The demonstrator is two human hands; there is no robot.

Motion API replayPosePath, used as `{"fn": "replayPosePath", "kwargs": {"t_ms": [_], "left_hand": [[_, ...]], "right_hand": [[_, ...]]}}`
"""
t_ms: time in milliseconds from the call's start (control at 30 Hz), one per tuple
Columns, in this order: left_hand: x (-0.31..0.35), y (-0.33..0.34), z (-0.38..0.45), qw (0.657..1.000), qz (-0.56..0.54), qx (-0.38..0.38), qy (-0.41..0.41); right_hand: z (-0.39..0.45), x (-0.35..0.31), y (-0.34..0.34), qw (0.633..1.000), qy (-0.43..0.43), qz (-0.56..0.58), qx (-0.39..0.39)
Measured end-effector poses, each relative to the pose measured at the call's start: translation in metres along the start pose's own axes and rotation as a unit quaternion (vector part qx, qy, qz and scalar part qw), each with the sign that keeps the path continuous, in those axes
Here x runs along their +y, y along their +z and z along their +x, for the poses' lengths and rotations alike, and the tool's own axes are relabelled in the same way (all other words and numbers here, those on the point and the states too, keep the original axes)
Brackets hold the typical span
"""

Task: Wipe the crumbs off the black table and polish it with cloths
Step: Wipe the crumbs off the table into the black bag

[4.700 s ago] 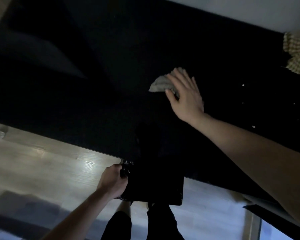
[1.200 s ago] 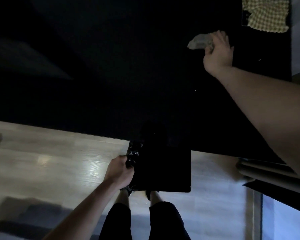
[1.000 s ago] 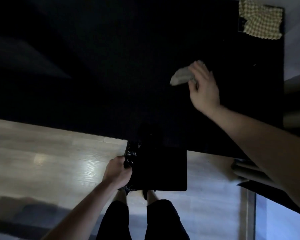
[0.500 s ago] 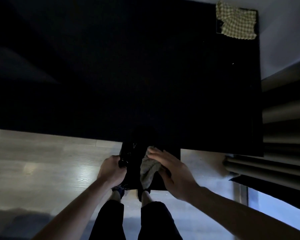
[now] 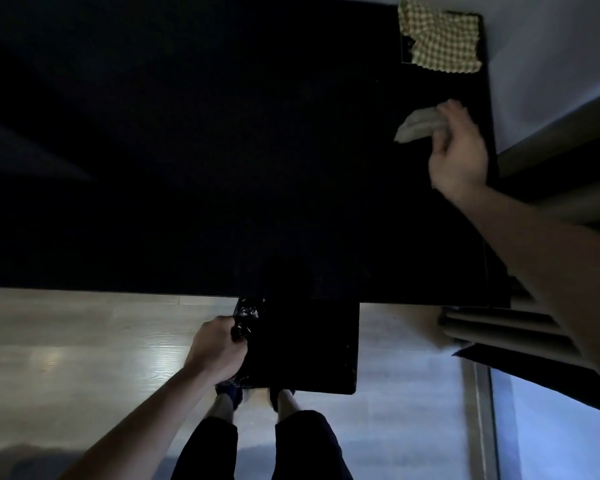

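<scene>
- The right hand [image 5: 459, 157] reaches out over the far right part of the black counter [image 5: 222, 150], fingers curled closed on a bunched grey cloth [image 5: 418, 124], which sticks out to the left of the fingertips. The hand is blurred, so I cannot tell whether the cloth presses on the surface or skims above it.
- The left hand [image 5: 217, 348] is clenched on the crinkled rim of a black bin bag [image 5: 246, 318], holding a dark square bin [image 5: 302, 341] just under the near edge of the counter, directly in front of the person's legs.
- Likely slip: with only a small wad gripped, a sweep back toward the bin could leave a narrow track and push crumbs aside instead of gathering them.
- The right hand works close to the counter's right edge; a stroke angled that way would probably send crumbs over that side onto the floor [image 5: 84, 341], well apart from the bin.
- The bin's mouth is narrow against the long near edge. If the sweep arrives to either side of the left hand, crumbs would likely miss it.
- In this dim light, on a black top, no crumbs show, so patches may well be missed.
- Beyond the right hand, at the far right corner, lies a checked cloth [image 5: 439, 38]; a wide stroke could catch it and drag it.
- A slack left grip could let the bag slip off the rim.
</scene>
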State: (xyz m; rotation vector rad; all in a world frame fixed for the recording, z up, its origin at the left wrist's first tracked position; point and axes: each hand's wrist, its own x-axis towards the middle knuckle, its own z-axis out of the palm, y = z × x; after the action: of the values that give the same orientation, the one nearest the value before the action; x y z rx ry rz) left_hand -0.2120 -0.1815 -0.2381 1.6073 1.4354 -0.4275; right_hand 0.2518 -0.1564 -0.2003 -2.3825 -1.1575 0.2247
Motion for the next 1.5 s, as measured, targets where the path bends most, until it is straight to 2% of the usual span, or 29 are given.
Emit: {"fn": "replayPosePath", "kwargs": {"t_ms": [167,367,500,667,833,967,1067,1267,1367,1433,1500], "left_hand": [[0.002,0.007,0.008,1.000,0.014,0.011,-0.001],[0.003,0.014,0.014,1.000,0.000,0.010,0.001],[-0.005,0.017,0.016,1.000,-0.004,0.007,-0.012],[-0.016,0.019,0.018,0.999,-0.016,0.012,-0.030],[-0.020,0.017,0.016,1.000,-0.008,0.008,-0.027],[-0.019,0.010,0.013,1.000,-0.012,0.005,-0.025],[-0.017,0.004,0.010,1.000,-0.018,0.001,-0.023],[-0.017,-0.001,0.010,1.000,-0.006,0.008,-0.020],[-0.013,-0.003,0.007,1.000,-0.004,0.019,-0.024],[-0.011,-0.003,0.004,1.000,-0.002,0.013,-0.019],[-0.010,-0.003,0.002,1.000,-0.006,0.010,-0.014]], "right_hand": [[0.040,0.009,0.015,0.988,0.155,-0.021,-0.003],[0.060,-0.020,0.048,0.983,0.180,-0.038,0.006],[0.095,-0.042,0.061,0.985,0.169,-0.020,-0.029],[0.104,-0.078,0.080,0.996,0.051,0.000,-0.078],[0.034,-0.099,0.089,0.990,-0.086,0.033,-0.105],[-0.055,-0.108,0.091,0.975,-0.169,0.073,-0.124],[-0.135,-0.116,0.084,0.956,-0.211,0.105,-0.172],[-0.263,-0.116,0.064,0.907,-0.232,0.136,-0.323],[-0.292,-0.108,0.052,0.893,-0.178,0.171,-0.376],[-0.301,-0.105,0.042,0.892,-0.169,0.179,-0.379],[-0.295,-0.104,0.030,0.901,-0.177,0.196,-0.344]]}}
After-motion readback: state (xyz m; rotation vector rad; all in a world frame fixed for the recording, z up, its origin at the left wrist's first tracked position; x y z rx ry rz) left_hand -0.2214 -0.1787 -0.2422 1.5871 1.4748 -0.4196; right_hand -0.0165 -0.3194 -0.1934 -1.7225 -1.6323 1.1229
